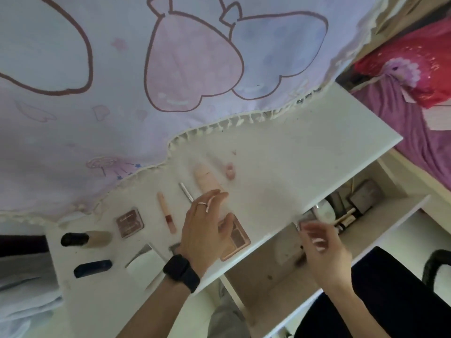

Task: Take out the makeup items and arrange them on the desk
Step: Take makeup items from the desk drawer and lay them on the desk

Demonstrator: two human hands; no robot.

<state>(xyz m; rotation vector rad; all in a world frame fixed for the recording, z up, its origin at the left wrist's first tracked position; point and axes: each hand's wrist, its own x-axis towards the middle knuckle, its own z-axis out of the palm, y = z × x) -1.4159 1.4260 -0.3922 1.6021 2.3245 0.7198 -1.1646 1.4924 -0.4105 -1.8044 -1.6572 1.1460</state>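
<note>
Several makeup items lie on the white desk point(292, 162): a black-capped beige bottle point(85, 239), a dark blue tube point(92, 268), a small square palette point(129, 223), a lip gloss point(167, 213), a thin silver pencil point(186, 192), a peach tube point(205, 178) and a small pink bottle point(230, 170). My left hand point(207, 228), with a ring and a black watch, rests spread over a rose palette point(235, 240). My right hand point(319, 245) hovers blurred over the open drawer point(366, 230), fingers curled around a small pinkish item point(306, 226).
A white mirror or box point(146, 264) lies near the desk's front edge. The drawer holds a round compact point(325, 211), brushes and dark boxes. A printed pastel curtain point(170, 69) hangs over the desk's far side. A black chair point(436, 267) stands at right.
</note>
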